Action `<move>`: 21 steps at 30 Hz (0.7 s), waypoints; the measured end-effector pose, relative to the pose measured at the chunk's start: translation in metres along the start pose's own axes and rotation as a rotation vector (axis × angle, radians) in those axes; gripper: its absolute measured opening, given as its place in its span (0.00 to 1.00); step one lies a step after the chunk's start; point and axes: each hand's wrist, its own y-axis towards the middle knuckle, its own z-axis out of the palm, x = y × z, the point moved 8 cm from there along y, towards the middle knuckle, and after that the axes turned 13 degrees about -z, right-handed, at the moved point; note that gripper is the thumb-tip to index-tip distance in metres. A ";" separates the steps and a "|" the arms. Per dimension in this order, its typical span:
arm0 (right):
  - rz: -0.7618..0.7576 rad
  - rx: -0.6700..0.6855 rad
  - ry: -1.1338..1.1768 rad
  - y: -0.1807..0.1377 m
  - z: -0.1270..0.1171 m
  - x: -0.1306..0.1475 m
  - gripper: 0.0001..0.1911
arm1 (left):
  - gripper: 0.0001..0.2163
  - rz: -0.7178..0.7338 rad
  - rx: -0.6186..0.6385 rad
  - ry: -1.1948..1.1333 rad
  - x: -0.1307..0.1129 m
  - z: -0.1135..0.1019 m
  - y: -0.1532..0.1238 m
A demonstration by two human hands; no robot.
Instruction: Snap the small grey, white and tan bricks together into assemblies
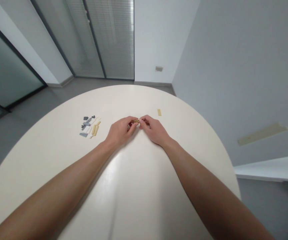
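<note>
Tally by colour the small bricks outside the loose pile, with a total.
Tan: 2 (held tan brick between the hands, lone tan brick)
Dark red: 1 (dark red brick at the left hand)
Total: 3

Cream round tabletop (124,100). Tan studded plastic brick (136,121) beside dark-red plastic brick (130,123), centre; slate-grey plastic bricks (84,126), 9 o'clock; flat tan plastic plate (159,112), 1 o'clock.

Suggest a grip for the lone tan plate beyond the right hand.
Pinch the tan plate across its two long edges at mid-length, coming down from above with the right hand, the nearer one. It looks thin and narrow and lies flat on the round white table, so the long sides probably offer the best purchase.
</note>
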 end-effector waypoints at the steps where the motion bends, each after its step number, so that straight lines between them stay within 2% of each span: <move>1: 0.000 -0.002 0.003 0.000 0.000 0.000 0.15 | 0.12 -0.003 -0.001 0.003 0.000 0.000 0.000; 21: 0.019 0.007 -0.002 0.000 0.000 -0.002 0.13 | 0.14 -0.039 0.014 0.010 0.001 0.001 0.001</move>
